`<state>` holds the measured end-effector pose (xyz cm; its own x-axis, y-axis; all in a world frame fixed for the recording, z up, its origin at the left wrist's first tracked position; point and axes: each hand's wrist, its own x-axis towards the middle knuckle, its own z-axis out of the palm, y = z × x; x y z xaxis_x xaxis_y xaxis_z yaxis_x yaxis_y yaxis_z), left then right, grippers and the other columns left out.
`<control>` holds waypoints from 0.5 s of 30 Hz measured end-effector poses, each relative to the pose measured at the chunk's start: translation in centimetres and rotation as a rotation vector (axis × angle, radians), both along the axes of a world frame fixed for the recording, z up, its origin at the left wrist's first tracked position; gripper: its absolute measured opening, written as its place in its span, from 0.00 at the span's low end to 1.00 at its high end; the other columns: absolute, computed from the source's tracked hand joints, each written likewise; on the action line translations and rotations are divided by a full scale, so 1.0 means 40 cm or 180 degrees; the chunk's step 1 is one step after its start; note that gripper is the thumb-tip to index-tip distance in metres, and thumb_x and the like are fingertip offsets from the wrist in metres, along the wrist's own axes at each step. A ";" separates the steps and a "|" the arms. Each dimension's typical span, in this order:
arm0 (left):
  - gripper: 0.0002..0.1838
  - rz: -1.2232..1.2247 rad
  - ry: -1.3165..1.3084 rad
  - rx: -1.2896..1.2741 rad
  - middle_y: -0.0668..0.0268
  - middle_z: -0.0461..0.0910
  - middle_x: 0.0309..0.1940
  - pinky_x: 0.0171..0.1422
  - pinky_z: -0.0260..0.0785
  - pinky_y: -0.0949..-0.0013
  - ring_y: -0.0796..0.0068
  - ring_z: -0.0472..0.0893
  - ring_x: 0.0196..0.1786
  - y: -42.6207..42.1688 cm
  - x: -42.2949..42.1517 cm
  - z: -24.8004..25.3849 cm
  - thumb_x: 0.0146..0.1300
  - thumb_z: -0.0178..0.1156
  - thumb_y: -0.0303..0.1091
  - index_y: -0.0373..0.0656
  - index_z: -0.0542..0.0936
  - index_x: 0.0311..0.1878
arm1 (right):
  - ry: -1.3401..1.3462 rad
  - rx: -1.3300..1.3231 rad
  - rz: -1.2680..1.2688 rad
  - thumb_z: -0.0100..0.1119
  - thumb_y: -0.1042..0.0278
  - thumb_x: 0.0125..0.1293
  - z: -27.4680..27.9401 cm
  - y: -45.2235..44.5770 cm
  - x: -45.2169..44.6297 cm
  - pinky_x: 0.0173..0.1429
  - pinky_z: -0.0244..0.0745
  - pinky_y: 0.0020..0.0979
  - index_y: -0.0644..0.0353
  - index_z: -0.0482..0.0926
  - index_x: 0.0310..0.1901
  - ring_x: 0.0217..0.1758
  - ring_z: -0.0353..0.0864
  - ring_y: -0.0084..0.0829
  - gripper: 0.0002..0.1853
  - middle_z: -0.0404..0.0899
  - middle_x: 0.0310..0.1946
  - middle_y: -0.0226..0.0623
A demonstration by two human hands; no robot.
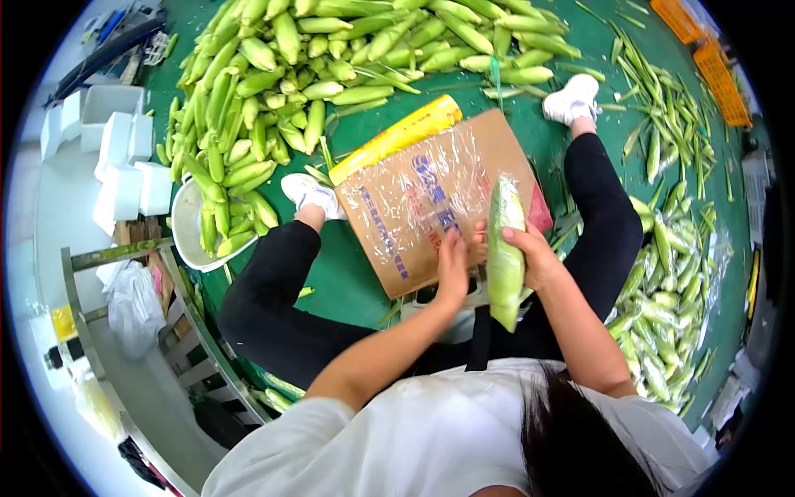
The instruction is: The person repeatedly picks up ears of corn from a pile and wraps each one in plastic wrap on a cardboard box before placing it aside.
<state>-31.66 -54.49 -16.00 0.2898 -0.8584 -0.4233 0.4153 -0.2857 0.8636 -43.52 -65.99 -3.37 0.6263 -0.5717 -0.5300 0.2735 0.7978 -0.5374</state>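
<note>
An ear of corn [504, 269], green husk and all, is wrapped in clear plastic film and stands nearly upright above my lap. My right hand [537, 255] grips it from the right side, with fingertips showing on its far left edge. To the left of the ear, my left hand [452, 269] holds nothing; its fingers are stretched out and apart from the corn. Beyond both hands lies a cardboard box [385, 228] with printed lettering and shiny clear film over its top. A yellow roll [397, 138] rests along the box's far edge.
A large heap of unwrapped corn [281, 91] covers the floor ahead. Film-wrapped ears [662, 319] are piled at my right. A white tub [189, 228] with corn stands left, near a wooden bench [157, 373] and white foam boxes [124, 153]. Orange crates [720, 83] sit far right.
</note>
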 end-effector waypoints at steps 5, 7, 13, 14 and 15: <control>0.36 -0.0051 -0.0695 0.0612 0.61 0.78 0.59 0.67 0.70 0.63 0.72 0.76 0.61 0.102 0.108 0.331 0.64 0.73 0.35 0.36 0.67 0.71 | 0.0025 -0.0003 0.0033 0.73 0.72 0.61 0.004 0.028 0.259 0.51 0.84 0.38 0.61 0.72 0.62 0.46 0.86 0.34 0.29 0.83 0.46 0.40; 0.36 -0.0163 0.0168 0.1058 0.65 0.79 0.50 0.51 0.74 0.71 0.77 0.79 0.47 0.140 0.243 0.483 0.62 0.73 0.34 0.38 0.68 0.70 | -0.0470 0.0361 -0.0095 0.69 0.68 0.66 0.070 -0.003 0.386 0.40 0.81 0.33 0.55 0.69 0.69 0.34 0.83 0.30 0.30 0.80 0.39 0.33; 0.27 0.2500 0.0060 0.2682 0.70 0.74 0.32 0.34 0.73 0.72 0.78 0.76 0.33 0.568 0.433 0.710 0.59 0.69 0.39 0.45 0.70 0.58 | -0.0100 -0.0555 0.0221 0.58 0.63 0.76 -0.230 -0.491 0.698 0.22 0.55 0.19 0.51 0.81 0.58 0.19 0.60 0.13 0.13 0.70 0.23 0.20; 0.27 0.2966 -0.0308 0.2900 0.68 0.74 0.34 0.37 0.72 0.71 0.77 0.76 0.35 0.616 0.442 0.716 0.60 0.68 0.37 0.44 0.69 0.59 | 0.0636 -0.1039 0.0163 0.58 0.62 0.76 -0.338 -0.571 0.733 0.23 0.57 0.20 0.51 0.83 0.54 0.20 0.62 0.14 0.10 0.70 0.22 0.20; 0.26 0.3274 -0.0671 0.3090 0.67 0.74 0.36 0.39 0.72 0.70 0.76 0.76 0.37 0.660 0.453 0.708 0.61 0.66 0.36 0.44 0.69 0.61 | 0.1232 -0.1488 0.0067 0.57 0.61 0.77 -0.403 -0.642 0.771 0.26 0.61 0.22 0.53 0.85 0.51 0.22 0.65 0.14 0.10 0.71 0.22 0.21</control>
<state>-13.54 -28.08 12.33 0.7248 0.3680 -0.5824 0.6873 -0.4446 0.5745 -12.69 -91.66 -19.50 0.4520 -0.7885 -0.4171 -0.0251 0.4562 -0.8895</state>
